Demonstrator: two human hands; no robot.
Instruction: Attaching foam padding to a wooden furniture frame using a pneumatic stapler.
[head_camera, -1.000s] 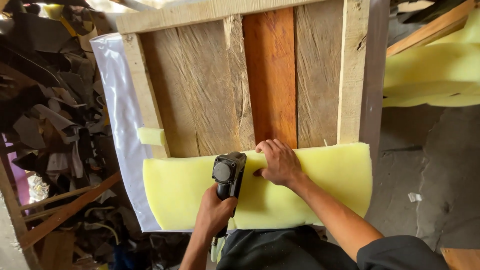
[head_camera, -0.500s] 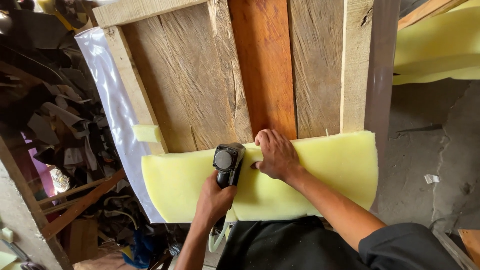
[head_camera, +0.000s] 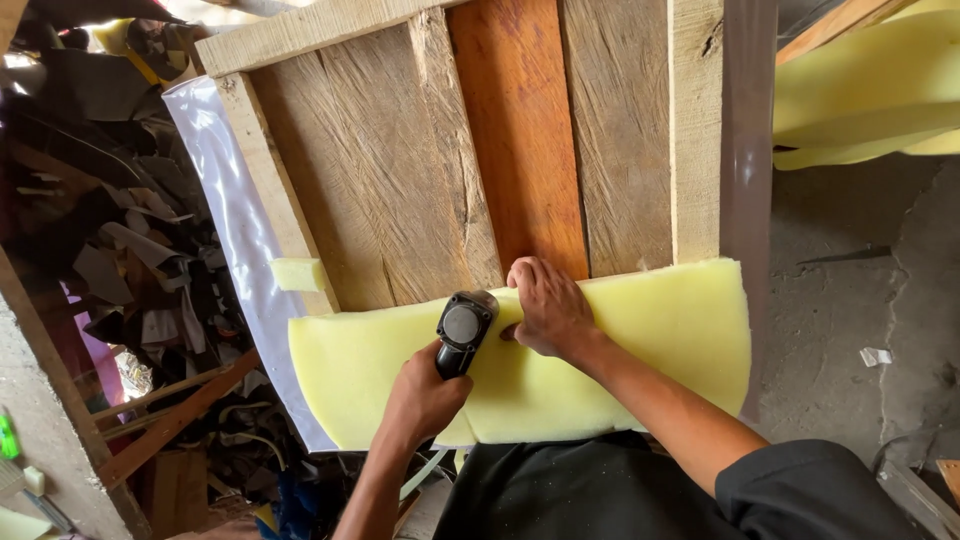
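Since a moment before, the view had drawn closer and tilted, and the black pistol-shaped air stapler (head_camera: 465, 330) had crept a little further along the foam's upper edge, with the pressing hand keeping its place just beside it.

The left hand (head_camera: 425, 395) was wrapped tight around the stapler's handle, its grip clamped on the tool, nose turned down into the foam, presumably so a fastener would go straight through into wood. A pale hose (head_camera: 420, 475) trailed from below the handle towards the person's lap.

The right hand (head_camera: 545, 305) lay flat, fingers spread and pressing, holding nothing; it pinned the pale yellow sheet of upholstery foam (head_camera: 640, 340) against the boards right beside the tool's nose, which looked meant to keep the soft edge from lifting or sliding.

That foam lay across the near end of the rough wooden frame of planks (head_camera: 380, 180), one plank (head_camera: 515, 130) stained reddish-orange, its lower part draped towards the person's dark clothing. A strip of clear plastic film (head_camera: 225, 190) ran down the frame's left side, with a small yellow foam scrap (head_camera: 298, 274) stuck by it.

More yellow foam (head_camera: 870, 90) sat at the far right above the grey concrete floor (head_camera: 860, 290); a heap of dark scraps (head_camera: 120, 240) filled the left.
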